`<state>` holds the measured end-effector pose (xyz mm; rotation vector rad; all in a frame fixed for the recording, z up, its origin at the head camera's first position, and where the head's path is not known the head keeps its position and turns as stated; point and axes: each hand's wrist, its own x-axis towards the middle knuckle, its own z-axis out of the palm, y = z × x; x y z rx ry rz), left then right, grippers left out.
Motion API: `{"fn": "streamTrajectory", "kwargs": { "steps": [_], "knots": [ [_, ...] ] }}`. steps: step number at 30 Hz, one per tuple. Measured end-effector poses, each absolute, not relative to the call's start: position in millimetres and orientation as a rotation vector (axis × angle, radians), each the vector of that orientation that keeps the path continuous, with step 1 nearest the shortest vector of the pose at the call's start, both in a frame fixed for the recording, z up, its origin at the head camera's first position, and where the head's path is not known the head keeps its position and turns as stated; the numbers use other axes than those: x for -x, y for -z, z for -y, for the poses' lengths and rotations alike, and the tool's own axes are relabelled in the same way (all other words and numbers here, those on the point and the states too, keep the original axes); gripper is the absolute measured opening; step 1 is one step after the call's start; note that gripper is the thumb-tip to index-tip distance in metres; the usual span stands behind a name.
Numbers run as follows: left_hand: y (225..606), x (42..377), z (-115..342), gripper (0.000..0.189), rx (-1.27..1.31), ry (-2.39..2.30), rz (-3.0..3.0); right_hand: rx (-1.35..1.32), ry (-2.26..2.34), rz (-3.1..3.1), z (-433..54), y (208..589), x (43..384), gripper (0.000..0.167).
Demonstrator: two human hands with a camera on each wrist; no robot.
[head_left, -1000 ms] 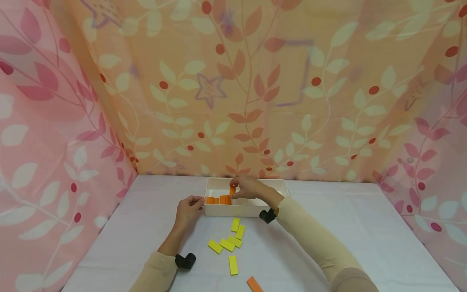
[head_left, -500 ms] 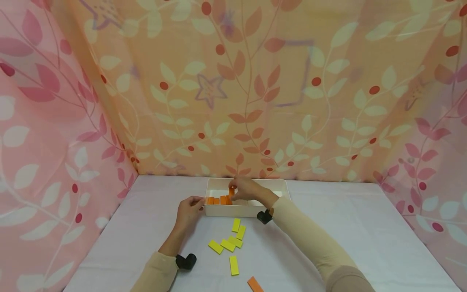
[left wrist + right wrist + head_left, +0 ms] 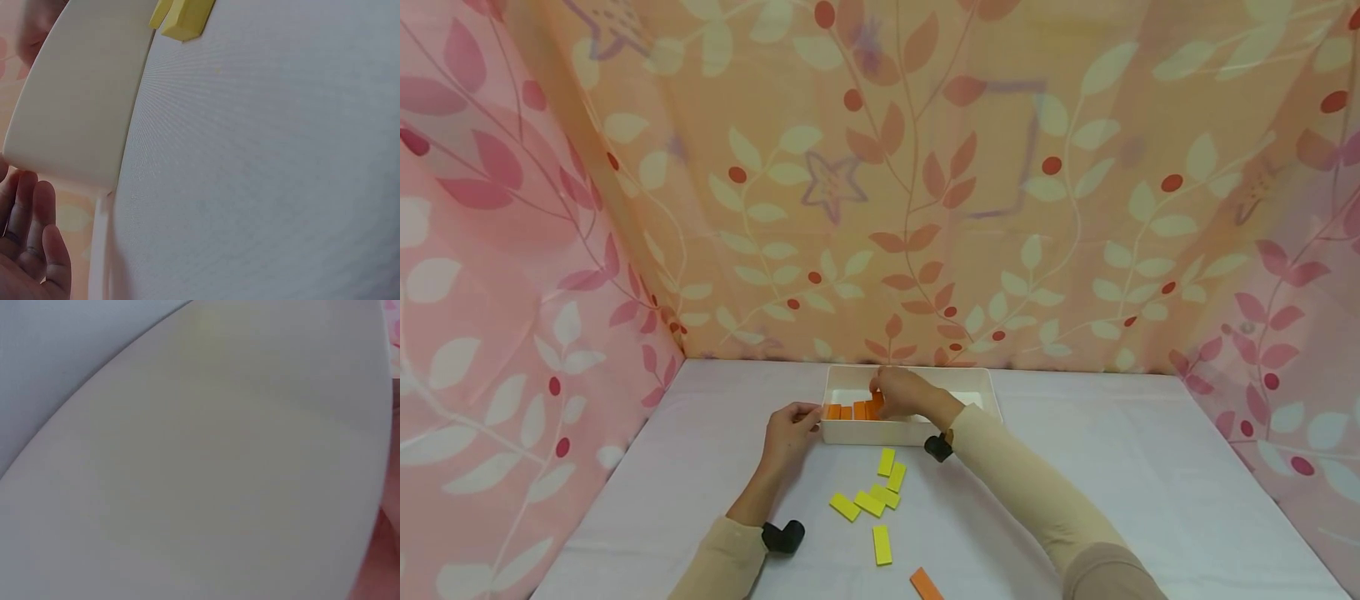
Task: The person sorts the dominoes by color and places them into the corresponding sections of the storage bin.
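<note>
A shallow white box stands at the back of the table. My right hand reaches into it and pinches an orange block between thumb and fingers. Several more orange blocks stand in a row along the box's front wall, left of that hand. My left hand holds the box at its left front corner, and in the left wrist view its fingertips lie against the box's end. From the right wrist, the box wall hides most of the right hand.
Several yellow blocks lie scattered on the white tablecloth in front of the box. One orange block lies at the near edge of view. A flowered curtain hangs close behind the box.
My right hand has lowered slightly and shifted a little left, bringing the orange block down beside the row in the box. The left hand stays at the box's corner.
</note>
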<state>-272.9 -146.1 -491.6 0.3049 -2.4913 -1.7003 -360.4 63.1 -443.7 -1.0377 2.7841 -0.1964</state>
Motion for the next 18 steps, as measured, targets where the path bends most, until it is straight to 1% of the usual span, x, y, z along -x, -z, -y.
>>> {"fn": "streamTrajectory", "kwargs": {
  "steps": [3,9,14,18],
  "knots": [
    [491.4,272.6,146.3,0.023,-0.308,1.702,2.487,1.035,0.142,-2.787,-62.8,445.0,358.6,0.027],
    [490.5,271.9,146.0,0.023,-0.317,1.705,2.490,0.971,0.056,-2.787,-60.0,448.8,357.0,0.021],
    [491.0,272.7,146.2,0.023,-0.320,1.713,2.493,0.975,-0.037,-2.803,-57.8,450.5,355.9,0.018],
    [490.8,272.3,146.1,0.023,-0.316,1.712,2.488,0.997,0.003,-2.797,-57.6,449.4,354.4,0.022]
  ]
}}
